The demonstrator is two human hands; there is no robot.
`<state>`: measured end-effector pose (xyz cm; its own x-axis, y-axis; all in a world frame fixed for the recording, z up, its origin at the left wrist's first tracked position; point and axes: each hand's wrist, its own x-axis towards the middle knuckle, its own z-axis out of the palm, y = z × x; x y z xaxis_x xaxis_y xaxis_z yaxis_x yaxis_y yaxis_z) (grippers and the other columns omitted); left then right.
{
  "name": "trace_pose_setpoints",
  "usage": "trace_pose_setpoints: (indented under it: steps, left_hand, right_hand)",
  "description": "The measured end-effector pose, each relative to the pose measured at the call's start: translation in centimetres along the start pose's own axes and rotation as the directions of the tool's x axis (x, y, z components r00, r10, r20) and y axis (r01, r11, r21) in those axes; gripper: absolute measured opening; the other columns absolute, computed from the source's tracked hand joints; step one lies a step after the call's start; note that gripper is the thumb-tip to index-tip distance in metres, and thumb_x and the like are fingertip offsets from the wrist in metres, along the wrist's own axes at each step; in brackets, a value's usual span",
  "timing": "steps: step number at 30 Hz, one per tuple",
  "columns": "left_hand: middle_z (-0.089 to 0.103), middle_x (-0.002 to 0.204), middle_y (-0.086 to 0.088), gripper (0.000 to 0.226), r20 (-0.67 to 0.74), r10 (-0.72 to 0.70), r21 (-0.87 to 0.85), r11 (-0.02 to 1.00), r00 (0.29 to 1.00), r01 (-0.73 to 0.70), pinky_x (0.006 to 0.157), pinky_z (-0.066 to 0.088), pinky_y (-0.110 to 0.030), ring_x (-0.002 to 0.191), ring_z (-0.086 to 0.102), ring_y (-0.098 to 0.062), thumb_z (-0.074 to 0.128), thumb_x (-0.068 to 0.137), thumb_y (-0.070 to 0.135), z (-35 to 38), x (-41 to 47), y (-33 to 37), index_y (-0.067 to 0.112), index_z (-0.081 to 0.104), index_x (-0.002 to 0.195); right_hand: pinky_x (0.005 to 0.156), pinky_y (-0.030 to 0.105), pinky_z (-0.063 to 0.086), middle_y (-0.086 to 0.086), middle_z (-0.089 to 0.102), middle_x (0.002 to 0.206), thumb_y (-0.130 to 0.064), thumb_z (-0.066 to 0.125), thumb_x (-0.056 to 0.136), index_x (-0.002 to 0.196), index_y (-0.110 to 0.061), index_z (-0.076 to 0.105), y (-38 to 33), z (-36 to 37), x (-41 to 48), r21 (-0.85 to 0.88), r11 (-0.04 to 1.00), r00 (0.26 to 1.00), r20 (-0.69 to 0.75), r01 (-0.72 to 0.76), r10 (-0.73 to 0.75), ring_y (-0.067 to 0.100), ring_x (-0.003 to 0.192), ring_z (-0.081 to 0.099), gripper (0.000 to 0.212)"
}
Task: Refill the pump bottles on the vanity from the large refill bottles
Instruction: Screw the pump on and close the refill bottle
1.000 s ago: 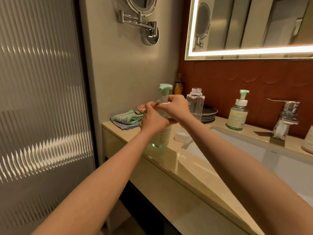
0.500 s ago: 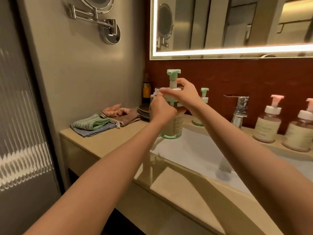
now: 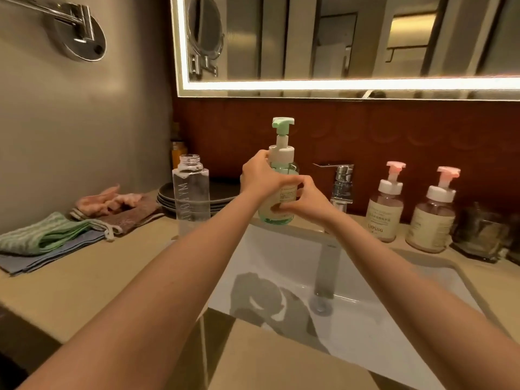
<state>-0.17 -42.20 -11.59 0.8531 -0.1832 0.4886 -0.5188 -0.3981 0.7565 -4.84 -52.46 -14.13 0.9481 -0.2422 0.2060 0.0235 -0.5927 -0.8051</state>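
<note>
clear bottle [image 3: 192, 192] lettered "MYAOYM", pink-pump bottle [image 3: 385, 213] "LIOPANG"

Upright green-pump bottle [image 3: 279, 198], seemingly capped

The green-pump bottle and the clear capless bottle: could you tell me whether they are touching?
Apart. The head view shows the green-pump bottle held right of the clear capless bottle, dark plates visible between them.

The held pump bottle [image 3: 278, 204] is pale green with a mint pump head and white collar, its label cream. Two pump bottles [image 3: 384, 212] [image 3: 432, 220] carry pink heads. The folded cloth [image 3: 47, 233] is green-and-white striped; the backsplash [image 3: 394, 130] is reddish brown.
</note>
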Motion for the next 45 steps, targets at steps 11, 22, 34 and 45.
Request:
trace_pose_setpoints:
  steps: [11,22,34,45]
  left_hand:
    - [0.040,0.135,-0.011,0.082,0.369,-0.074,0.073,0.996,0.927,0.051,0.102,0.041,-0.045,0.123,0.043,-0.027,0.072,0.077,0.035,6.0,6.1,-2.9,0.005,0.026,0.139]
    - [0.017,0.153,-0.010,0.070,0.424,0.062,0.486,0.826,0.903,-0.285,0.107,0.026,-0.045,0.135,0.026,-0.032,0.058,0.089,0.034,8.9,7.2,-7.5,0.026,0.019,0.147]
    - [0.011,0.154,-0.012,0.072,0.358,0.059,0.645,0.706,0.932,-0.292,0.111,0.021,-0.047,0.137,0.022,-0.032,0.060,0.087,0.031,8.4,7.1,-9.3,0.019,0.019,0.146]
    - [0.004,0.157,-0.012,0.074,0.398,0.013,0.671,0.677,0.917,-0.301,0.113,0.016,-0.049,0.142,0.013,-0.031,0.058,0.088,0.031,7.0,6.1,-8.4,0.017,0.017,0.147]
  right_hand:
    - [0.079,0.040,0.049,0.009,0.057,0.117,-0.038,0.074,0.076,0.123,-0.013,0.031,6.6,2.4,7.4,-0.165,0.952,0.889,-0.426,-0.256,0.166,0.027,0.105,0.057,0.068]
    - [0.076,0.036,0.046,0.013,0.054,0.125,-0.035,0.075,0.074,0.134,-0.007,0.027,8.9,2.1,12.0,-0.102,0.916,0.849,-0.425,-0.388,0.312,0.030,0.113,0.054,0.081]
    - [0.088,0.036,0.044,0.011,0.049,0.127,-0.032,0.082,0.065,0.132,-0.010,0.033,10.2,3.4,13.7,0.004,0.958,0.896,-0.354,-0.287,0.269,0.026,0.117,0.048,0.085]
    - [0.090,0.038,0.044,0.014,0.043,0.134,-0.033,0.081,0.068,0.135,-0.005,0.029,9.0,3.4,12.7,-0.018,0.935,0.862,-0.393,-0.355,0.320,0.030,0.122,0.046,0.090]
